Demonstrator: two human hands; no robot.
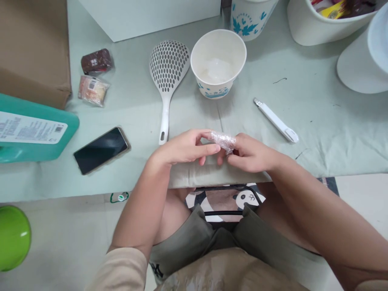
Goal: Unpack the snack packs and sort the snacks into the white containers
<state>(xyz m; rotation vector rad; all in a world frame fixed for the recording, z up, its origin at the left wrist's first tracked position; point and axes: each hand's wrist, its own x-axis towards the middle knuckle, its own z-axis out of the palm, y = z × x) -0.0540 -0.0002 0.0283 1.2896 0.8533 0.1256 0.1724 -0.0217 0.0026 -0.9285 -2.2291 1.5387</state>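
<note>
A crumpled piece of clear plastic film (223, 140) stretches between my hands over the front edge of the cloth-covered table. My left hand (194, 148) holds its left end, fingers bent and thumb pointing right. My right hand (251, 152) pinches the other end with bent fingers. Behind them stands a white paper bowl (218, 60) with something whitish inside. A white slotted ladle (169, 66) lies left of the bowl, its handle end just behind my left hand. To the right, a white box cutter (276, 120) lies flat on the table.
On the left are a phone (102, 150), two wrapped snacks (93, 89), a green jug (33, 125) and a cardboard box (33, 52). A white box (151, 16), paper cup (251, 20), white bin with packets (327, 28) and white container (363, 60) stand behind and right.
</note>
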